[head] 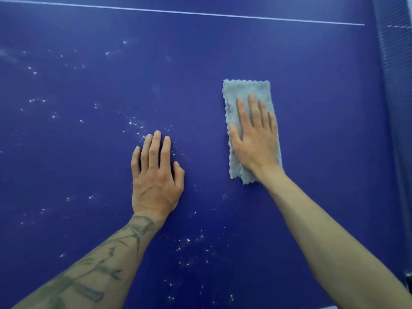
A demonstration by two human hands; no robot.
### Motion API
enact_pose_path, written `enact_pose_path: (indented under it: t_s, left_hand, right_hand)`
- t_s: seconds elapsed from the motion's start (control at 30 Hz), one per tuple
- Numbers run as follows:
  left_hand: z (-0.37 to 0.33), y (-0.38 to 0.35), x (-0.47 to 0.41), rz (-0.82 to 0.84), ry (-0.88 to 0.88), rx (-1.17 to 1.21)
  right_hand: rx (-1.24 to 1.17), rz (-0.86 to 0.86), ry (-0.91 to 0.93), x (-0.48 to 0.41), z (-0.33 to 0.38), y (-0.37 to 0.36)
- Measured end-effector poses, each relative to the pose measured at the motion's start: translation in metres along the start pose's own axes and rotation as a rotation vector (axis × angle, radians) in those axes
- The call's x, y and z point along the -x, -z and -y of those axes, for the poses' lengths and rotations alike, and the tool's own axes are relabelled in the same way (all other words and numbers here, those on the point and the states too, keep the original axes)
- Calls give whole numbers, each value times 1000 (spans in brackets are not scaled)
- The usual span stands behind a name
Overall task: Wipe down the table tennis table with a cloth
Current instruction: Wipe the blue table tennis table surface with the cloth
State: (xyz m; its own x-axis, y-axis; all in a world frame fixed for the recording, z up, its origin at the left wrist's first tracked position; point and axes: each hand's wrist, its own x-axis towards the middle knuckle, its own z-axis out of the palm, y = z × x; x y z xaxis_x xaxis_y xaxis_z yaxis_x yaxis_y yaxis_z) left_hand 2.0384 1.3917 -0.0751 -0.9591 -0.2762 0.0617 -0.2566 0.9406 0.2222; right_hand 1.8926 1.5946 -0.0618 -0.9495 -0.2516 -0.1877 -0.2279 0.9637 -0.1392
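Note:
The blue table tennis table [89, 152] fills the view. A folded grey cloth [245, 90] lies flat on it, right of centre. My right hand [256, 139] presses on the cloth with straight fingers, covering its lower half. My left hand [156, 175] rests flat on the bare table surface to the left of the cloth, fingers straight and together. White specks and dust [136, 124] are scattered over the left and lower parts of the surface.
A thin white line [200, 14] crosses the table at the far side. The net [394, 63] runs along the right edge of the view. The patch around and above the cloth looks free of specks.

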Motion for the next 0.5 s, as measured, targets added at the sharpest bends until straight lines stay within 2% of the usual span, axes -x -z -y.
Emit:
enact_pose_path:
  t_s: [0.1,0.2,0.3,0.4,0.5]
  left_hand:
    - [0,0,1,-16,-11,-1]
    - [0,0,1,-26,-12,3]
    - [0,2,1,-27,-12,10]
    - [0,1,2,-28,-14,2]
    - [1,0,2,-30,-12,7]
  right_hand:
    - [-36,-49,-81,-10,32,-3]
    - [-12,-43,79,23,66,-17]
    - [46,-5,228,69,47,-24]
    - [47,34,82,71,3,-17]
    - [-6,-29,-98,42,-2,-10]
